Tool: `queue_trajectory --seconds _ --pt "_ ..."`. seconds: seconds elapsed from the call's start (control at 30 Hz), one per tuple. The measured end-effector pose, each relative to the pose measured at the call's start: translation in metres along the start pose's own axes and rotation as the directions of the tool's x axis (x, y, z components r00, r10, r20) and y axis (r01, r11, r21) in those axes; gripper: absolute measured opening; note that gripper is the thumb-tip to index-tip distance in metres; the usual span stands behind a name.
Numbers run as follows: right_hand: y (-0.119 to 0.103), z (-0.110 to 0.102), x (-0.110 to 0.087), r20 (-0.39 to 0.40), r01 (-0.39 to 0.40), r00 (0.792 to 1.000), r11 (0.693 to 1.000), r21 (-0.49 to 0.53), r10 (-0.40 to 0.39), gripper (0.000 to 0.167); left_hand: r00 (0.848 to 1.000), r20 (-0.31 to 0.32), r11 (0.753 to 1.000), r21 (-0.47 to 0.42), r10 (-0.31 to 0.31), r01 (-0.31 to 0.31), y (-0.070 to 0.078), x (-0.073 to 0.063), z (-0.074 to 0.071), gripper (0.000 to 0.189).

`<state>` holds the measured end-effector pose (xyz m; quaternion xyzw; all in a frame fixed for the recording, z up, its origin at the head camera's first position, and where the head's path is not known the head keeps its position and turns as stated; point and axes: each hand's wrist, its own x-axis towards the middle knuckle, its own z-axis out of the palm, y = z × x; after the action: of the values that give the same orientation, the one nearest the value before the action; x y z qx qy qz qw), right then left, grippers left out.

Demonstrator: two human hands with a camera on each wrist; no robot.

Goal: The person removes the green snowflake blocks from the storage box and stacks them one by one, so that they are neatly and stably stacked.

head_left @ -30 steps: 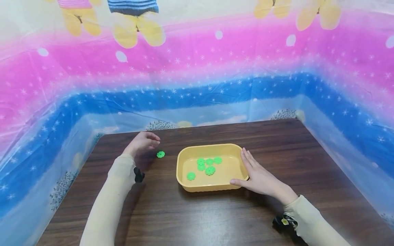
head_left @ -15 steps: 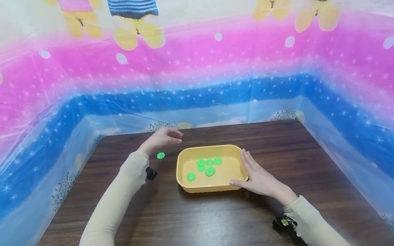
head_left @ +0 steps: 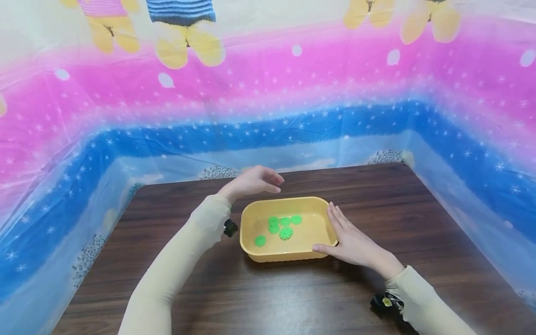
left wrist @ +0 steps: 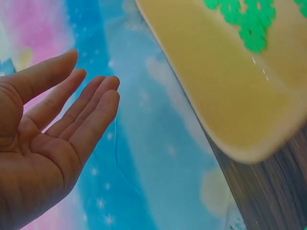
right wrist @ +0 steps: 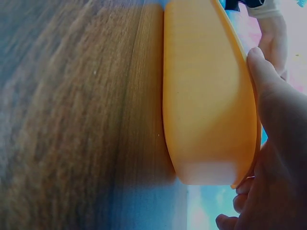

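A yellow plastic basin (head_left: 272,254) stands on the table, with several small green notched discs (head_left: 286,233) lying flat on its floor. Just beyond its back rim hovers my left hand (head_left: 256,180). The left wrist view shows that hand palm-side, fingers (left wrist: 91,122) loosely extended and thumb apart, with nothing in it; the basin's rounded corner (left wrist: 244,155) is off to its side. My right hand (head_left: 356,242) rests against the basin's right end, fingers straight along the rim and thumb laid over the front corner. Up close in the right wrist view, the thumb (right wrist: 263,72) touches the rim.
The dark wood table (head_left: 268,298) reaches back to a patterned cloth backdrop (head_left: 268,102) that rises along its far edge and sides. A black wrist device (head_left: 230,228) sits at the left cuff, near the basin's left side. Another black device (head_left: 383,302) hangs under the right cuff.
My left hand has swept right, from beside a green disc on the table to behind the basin. Its forearm now covers that disc. The right hand and basin have stayed put.
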<state>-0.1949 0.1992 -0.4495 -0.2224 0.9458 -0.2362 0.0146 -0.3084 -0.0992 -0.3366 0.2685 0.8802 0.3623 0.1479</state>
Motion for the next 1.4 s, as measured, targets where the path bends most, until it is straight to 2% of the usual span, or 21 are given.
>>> queue_trajectory --seconds 0.23,0.4,0.53,0.67,1.13,1.4 --pt "-0.001 -0.001 0.0 -0.007 0.0 1.0 1.0 0.022 0.0 0.117 0.992 0.118 0.998 0.039 0.038 -0.042 0.012 0.018 0.023 0.036" --pt "-0.001 -0.001 0.0 0.0 -0.01 1.0 1.0 0.024 0.01 0.117 0.978 0.202 0.99 0.116 0.057 -0.081 0.017 0.028 0.038 0.035" --pt "0.0 0.0 -0.001 0.001 -0.007 1.0 1.0 0.017 0.007 0.118 0.967 0.252 0.98 0.178 0.04 -0.087 0.017 0.031 0.049 0.034" --pt "0.001 0.0 -0.001 0.004 -0.001 1.0 1.0 0.006 0.001 0.118 0.964 0.266 0.97 0.232 0.003 -0.067 0.016 0.031 0.056 0.033" --pt "0.002 0.001 -0.001 0.006 -0.001 1.0 1.0 0.018 0.001 0.118 0.954 0.285 0.946 0.325 -0.097 -0.001 0.006 0.033 0.075 0.036" --pt "0.004 0.001 -0.001 -0.004 0.001 1.0 1.0 0.006 -0.001 0.119 0.948 0.296 0.922 0.388 -0.114 -0.01 0.007 0.038 0.083 0.038"
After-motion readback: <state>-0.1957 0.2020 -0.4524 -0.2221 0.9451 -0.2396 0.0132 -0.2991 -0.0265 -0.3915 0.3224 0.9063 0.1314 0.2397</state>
